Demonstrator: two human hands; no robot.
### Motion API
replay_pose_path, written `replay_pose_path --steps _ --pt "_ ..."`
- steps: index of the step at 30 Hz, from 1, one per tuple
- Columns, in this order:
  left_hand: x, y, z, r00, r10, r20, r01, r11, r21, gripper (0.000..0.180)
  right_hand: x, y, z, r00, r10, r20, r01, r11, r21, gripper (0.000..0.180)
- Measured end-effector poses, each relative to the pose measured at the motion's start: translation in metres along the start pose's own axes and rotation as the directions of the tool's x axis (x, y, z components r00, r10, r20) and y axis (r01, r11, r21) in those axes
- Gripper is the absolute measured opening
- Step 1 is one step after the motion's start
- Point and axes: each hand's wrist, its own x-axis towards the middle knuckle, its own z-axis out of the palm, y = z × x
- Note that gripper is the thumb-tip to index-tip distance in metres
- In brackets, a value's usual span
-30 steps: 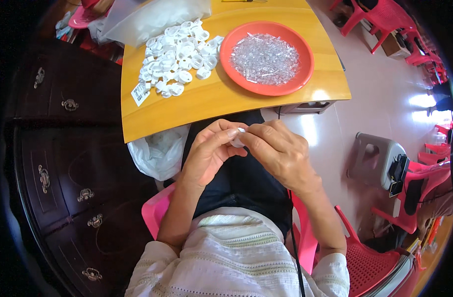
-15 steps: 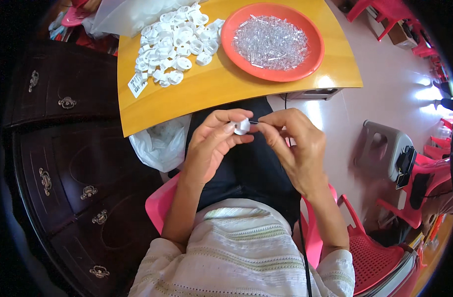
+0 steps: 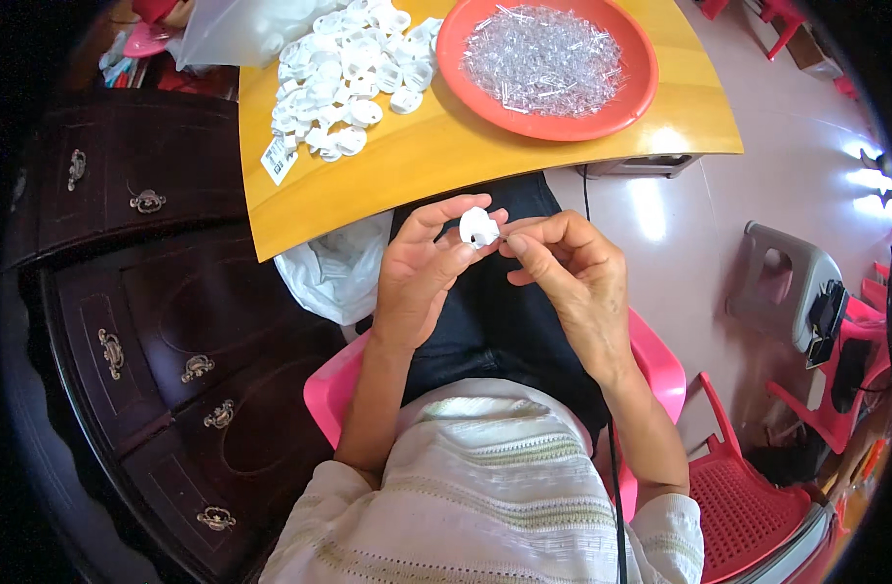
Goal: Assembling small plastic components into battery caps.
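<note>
Over my lap, just off the table's near edge, my left hand (image 3: 414, 273) grips a small white round plastic part (image 3: 478, 227) between thumb and fingers. A dark hole shows in the part's near face. My right hand (image 3: 584, 287) is closed in a pinch at the part's right side; whatever lies between its fingertips is too small to make out. Beyond the hands, a pile of similar white plastic parts (image 3: 334, 83) lies on the table. Right of the pile, a shallow red dish (image 3: 563, 129) holds many short, thin clear plastic tubes (image 3: 543, 58).
The yellow wooden table (image 3: 407, 156) has a curved front edge. A white plastic bag (image 3: 334, 277) hangs open below it at the left. Dark drawers (image 3: 164, 321) stand on my left. To the right are a grey stool (image 3: 782, 282) and a red chair (image 3: 738, 516).
The white part has turned in my left hand, bringing its dark hole into sight. My right fingertips have come closer to it. A thin stick visible between them earlier no longer shows.
</note>
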Motion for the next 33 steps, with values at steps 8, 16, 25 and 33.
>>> replay_pose_path --steps 8,16,25,33 --pt "0.0013 -0.0035 0.0027 1.000 0.014 0.015 -0.015 1.000 0.020 0.038 -0.0012 -0.0013 -0.0048 1.000 -0.030 0.003 0.030 0.997 -0.070 0.013" --pt "-0.0005 -0.0029 0.0033 0.999 0.028 0.026 -0.028 0.999 0.029 0.038 -0.0020 0.0008 -0.0065 0.998 -0.064 0.010 0.065 0.991 -0.117 0.013" --pt "-0.0012 -0.0025 0.0005 0.999 0.027 0.044 -0.030 0.998 0.056 0.039 -0.0023 -0.0015 -0.0053 0.998 -0.066 0.006 0.066 0.990 -0.123 0.013" --pt "0.0005 -0.0033 -0.0011 0.997 0.044 0.057 -0.050 0.993 0.110 0.038 -0.0026 -0.0004 -0.0094 0.998 -0.065 0.017 0.066 0.990 -0.126 0.013"
